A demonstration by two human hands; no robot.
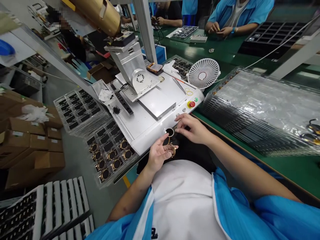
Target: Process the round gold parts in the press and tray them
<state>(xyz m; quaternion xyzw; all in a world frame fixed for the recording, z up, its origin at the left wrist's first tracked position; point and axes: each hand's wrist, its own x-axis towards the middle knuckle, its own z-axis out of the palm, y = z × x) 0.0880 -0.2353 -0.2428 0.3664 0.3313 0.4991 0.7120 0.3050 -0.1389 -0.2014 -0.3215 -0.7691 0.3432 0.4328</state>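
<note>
My left hand [158, 154] is closed around a gold-coloured ring-shaped frame [172, 146], which looks like a round watch case. Just above it is a black round disc [170, 132] with a pale rim, and my left index fingertip reaches its lower left edge. My right hand [195, 129] has bent fingers, the thumb and a fingertip at the right edge of this disc. Both hands are in front of my body, at the front edge of a white machine [147, 136]. Part of the grip is hidden by my fingers.
Left of the machine, a clear tray [110, 133] holds gold-rimmed round parts. Stacked trays [260, 113] and a white fan [203, 74] stand to the right. The machine carries a red stop button [192, 104], a metal plate [157, 103] and tweezers [180, 86]. Co-workers sit opposite.
</note>
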